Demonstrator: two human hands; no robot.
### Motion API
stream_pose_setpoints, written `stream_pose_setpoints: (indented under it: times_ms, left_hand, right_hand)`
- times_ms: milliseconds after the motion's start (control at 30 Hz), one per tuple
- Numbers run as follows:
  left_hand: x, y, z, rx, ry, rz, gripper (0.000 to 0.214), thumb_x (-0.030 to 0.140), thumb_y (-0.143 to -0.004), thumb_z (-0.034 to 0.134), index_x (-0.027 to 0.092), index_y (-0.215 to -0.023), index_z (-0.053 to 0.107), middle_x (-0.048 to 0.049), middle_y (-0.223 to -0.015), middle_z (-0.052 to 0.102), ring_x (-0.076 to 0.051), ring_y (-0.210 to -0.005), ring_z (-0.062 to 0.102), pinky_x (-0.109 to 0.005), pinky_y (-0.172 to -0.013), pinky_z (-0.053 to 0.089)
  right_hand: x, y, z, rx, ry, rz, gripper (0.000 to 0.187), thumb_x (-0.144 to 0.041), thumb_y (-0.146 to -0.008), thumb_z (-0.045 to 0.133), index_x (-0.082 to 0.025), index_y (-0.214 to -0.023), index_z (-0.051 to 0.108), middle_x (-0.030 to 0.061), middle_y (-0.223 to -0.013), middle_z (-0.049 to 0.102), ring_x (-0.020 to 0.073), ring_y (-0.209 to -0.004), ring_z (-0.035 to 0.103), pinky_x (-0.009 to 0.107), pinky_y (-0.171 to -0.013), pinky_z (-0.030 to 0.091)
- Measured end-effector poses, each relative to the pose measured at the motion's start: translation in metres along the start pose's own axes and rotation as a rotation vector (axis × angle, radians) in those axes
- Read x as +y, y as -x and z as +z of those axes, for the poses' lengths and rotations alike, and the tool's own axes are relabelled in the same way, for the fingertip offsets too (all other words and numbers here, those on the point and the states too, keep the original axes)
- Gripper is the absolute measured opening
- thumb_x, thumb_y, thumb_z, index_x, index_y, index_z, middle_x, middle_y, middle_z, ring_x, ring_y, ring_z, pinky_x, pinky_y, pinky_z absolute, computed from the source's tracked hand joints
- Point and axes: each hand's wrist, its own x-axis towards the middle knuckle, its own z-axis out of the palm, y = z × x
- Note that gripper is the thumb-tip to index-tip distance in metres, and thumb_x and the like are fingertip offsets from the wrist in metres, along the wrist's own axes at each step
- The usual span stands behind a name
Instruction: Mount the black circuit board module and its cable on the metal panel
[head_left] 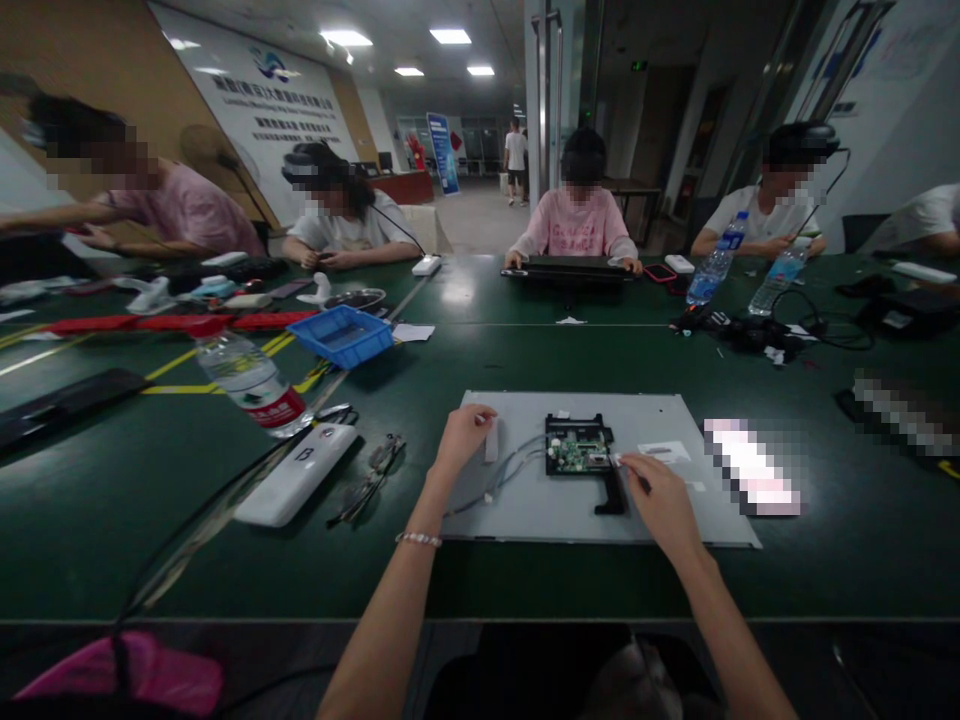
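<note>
A flat grey panel lies on the table in front of me. On it sits a green circuit board in a black plastic frame, with thin grey cables running out to the left. My left hand is over the panel's left side, its fingertips pinched at the top of a short white strip. At the right edge of the board, my right hand has thumb and forefinger together; whatever is between them is too small to make out. Whitish clear film lies beside that hand.
Left of the panel are eyeglasses, a white power bank, a water bottle and a blue tray. A blurred-out phone-shaped object lies to the right. Several people sit around the table, one opposite holding a dark panel.
</note>
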Motion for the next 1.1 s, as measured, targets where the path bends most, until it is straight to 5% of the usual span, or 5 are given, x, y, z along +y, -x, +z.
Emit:
stream_pose_setpoints:
  times_ms: [300,433,700,933,1100]
  left_hand:
    - [0.035,0.009,-0.032,0.049,0.384,-0.124,0.029,0.039,-0.071,0.062,0.015,-0.085,0.071,-0.0052,-0.081,0.071,-0.017,-0.071,0.061,-0.024,-0.061,0.045]
    - [0.047,0.021,-0.022,0.066,0.456,-0.202,0.028,0.038,-0.07,0.063,0.015,-0.083,0.071,-0.0053,-0.079,0.071,-0.015,-0.066,0.059,-0.024,-0.057,0.044]
    - [0.033,0.032,0.017,0.042,0.247,-0.132,0.019,0.03,-0.073,0.058,0.017,-0.08,0.07,-0.0046,-0.082,0.071,-0.019,-0.074,0.063,-0.03,-0.071,0.048]
    - [0.032,0.041,0.019,0.002,0.063,-0.085,0.019,0.026,-0.076,0.056,0.019,-0.089,0.067,-0.0026,-0.085,0.069,-0.017,-0.067,0.061,-0.029,-0.069,0.048]
    - [0.042,0.05,0.012,0.131,-0.005,0.013,0.031,0.021,-0.077,0.055,0.019,-0.107,0.06,-0.0051,-0.108,0.059,-0.015,-0.074,0.06,-0.03,-0.077,0.048]
  right_hand:
    - [-0.015,-0.007,-0.005,0.056,-0.025,-0.03,0.031,-0.022,-0.087,0.04,-0.02,-0.105,0.065,0.0085,-0.11,0.065,0.0222,-0.104,0.058,0.042,-0.095,0.045]
    - [-0.04,-0.015,-0.004,0.019,-0.087,-0.089,0.032,-0.019,-0.087,0.04,-0.021,-0.108,0.063,0.007,-0.113,0.063,0.0207,-0.108,0.056,0.041,-0.097,0.043]
    - [-0.094,-0.021,0.022,-0.228,-0.135,-0.304,0.039,-0.012,-0.086,0.042,-0.02,-0.122,0.055,0.0076,-0.122,0.059,0.0197,-0.117,0.05,0.041,-0.103,0.04]
    - [-0.116,-0.019,0.045,-0.342,-0.033,-0.449,0.04,-0.02,-0.086,0.05,-0.014,-0.126,0.05,0.0129,-0.125,0.056,0.0241,-0.121,0.047,0.042,-0.101,0.042]
    - [-0.115,-0.018,0.054,-0.348,0.011,-0.468,0.037,-0.019,-0.086,0.05,-0.01,-0.122,0.053,0.0148,-0.123,0.057,0.0246,-0.12,0.047,0.04,-0.102,0.041]
